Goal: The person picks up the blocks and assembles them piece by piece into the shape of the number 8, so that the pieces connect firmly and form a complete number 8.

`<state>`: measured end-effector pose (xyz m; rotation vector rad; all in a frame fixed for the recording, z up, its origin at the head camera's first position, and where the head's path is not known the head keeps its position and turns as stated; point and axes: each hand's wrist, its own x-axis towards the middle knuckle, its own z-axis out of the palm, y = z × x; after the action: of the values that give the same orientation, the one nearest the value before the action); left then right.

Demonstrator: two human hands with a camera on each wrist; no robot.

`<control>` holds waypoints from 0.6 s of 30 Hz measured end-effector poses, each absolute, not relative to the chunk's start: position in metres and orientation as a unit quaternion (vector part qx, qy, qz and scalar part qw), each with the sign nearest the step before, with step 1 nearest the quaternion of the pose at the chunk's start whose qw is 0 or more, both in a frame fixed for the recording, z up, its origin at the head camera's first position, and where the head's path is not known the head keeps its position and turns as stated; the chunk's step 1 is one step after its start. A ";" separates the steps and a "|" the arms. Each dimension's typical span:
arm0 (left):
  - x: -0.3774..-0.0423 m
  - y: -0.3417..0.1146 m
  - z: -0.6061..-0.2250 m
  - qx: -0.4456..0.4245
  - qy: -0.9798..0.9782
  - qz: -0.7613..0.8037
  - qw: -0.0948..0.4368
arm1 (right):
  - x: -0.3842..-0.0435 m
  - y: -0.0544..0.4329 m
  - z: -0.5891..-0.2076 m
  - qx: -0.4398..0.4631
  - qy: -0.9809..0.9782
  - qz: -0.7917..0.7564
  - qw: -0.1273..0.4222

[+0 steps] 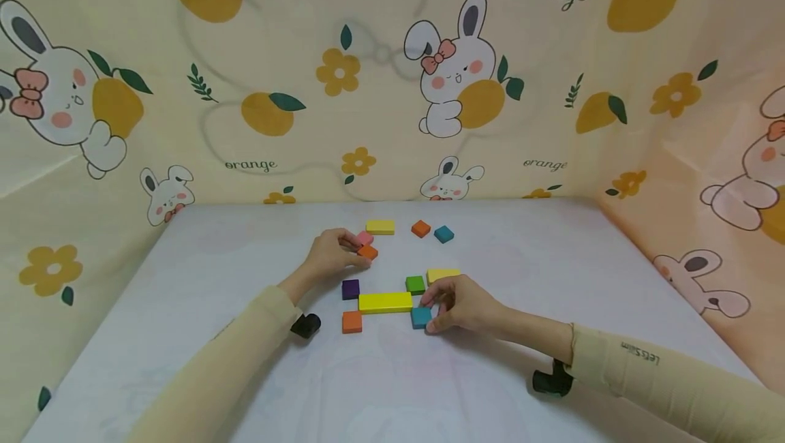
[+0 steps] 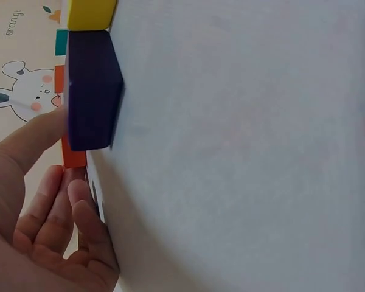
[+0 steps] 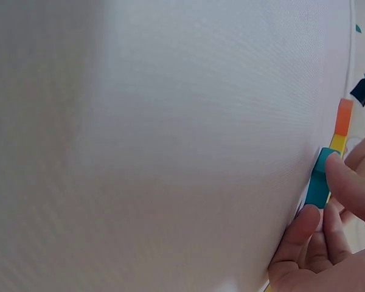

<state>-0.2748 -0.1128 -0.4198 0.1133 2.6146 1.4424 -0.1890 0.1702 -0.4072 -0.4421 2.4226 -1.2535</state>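
Note:
My left hand (image 1: 331, 252) pinches an orange block (image 1: 368, 252) between thumb and fingers, right beside a pink block (image 1: 364, 238). In the left wrist view a dark purple block (image 2: 94, 91) stands in front and hides part of that orange block (image 2: 74, 159). My right hand (image 1: 463, 303) holds a teal block (image 1: 421, 318), thumb on one side and fingertips on another. This teal block (image 3: 318, 182) sits at the right front corner of a long yellow block (image 1: 385, 303). A green block (image 1: 415, 285) lies just behind, near the right fingers.
Left of the long yellow block are the purple block and another orange block (image 1: 352, 322). A yellow block (image 1: 443, 275) is partly covered by the right hand. Farther back lie a yellow block (image 1: 380, 227), an orange block (image 1: 420, 228) and a teal block (image 1: 444, 234).

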 end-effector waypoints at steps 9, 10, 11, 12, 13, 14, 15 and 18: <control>-0.275 -0.114 -0.420 0.048 0.871 0.482 0.087 | -0.190 0.171 -0.410 -0.162 0.859 -0.448 0.187; -0.275 -0.115 -0.420 0.048 0.870 0.482 0.088 | -0.190 0.171 -0.410 -0.164 0.859 -0.447 0.187; -0.275 -0.115 -0.420 0.047 0.871 0.481 0.089 | -0.191 0.171 -0.410 -0.165 0.860 -0.446 0.187; -0.275 -0.115 -0.420 0.047 0.871 0.481 0.090 | -0.191 0.171 -0.410 -0.166 0.860 -0.445 0.188; -0.275 -0.116 -0.419 0.048 0.870 0.481 0.092 | -0.191 0.171 -0.410 -0.166 0.860 -0.444 0.188; -0.275 -0.116 -0.419 0.049 0.870 0.481 0.094 | -0.191 0.171 -0.409 -0.166 0.860 -0.443 0.189; -0.275 -0.117 -0.419 0.051 0.870 0.481 0.096 | -0.191 0.171 -0.409 -0.166 0.860 -0.444 0.190; -0.275 -0.118 -0.419 0.055 0.868 0.483 0.100 | -0.191 0.171 -0.408 -0.167 0.860 -0.443 0.190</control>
<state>-0.2752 -0.1182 -0.4188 0.1627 2.5666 1.4290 -0.1909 0.1706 -0.4083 -0.4689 2.4160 -1.2455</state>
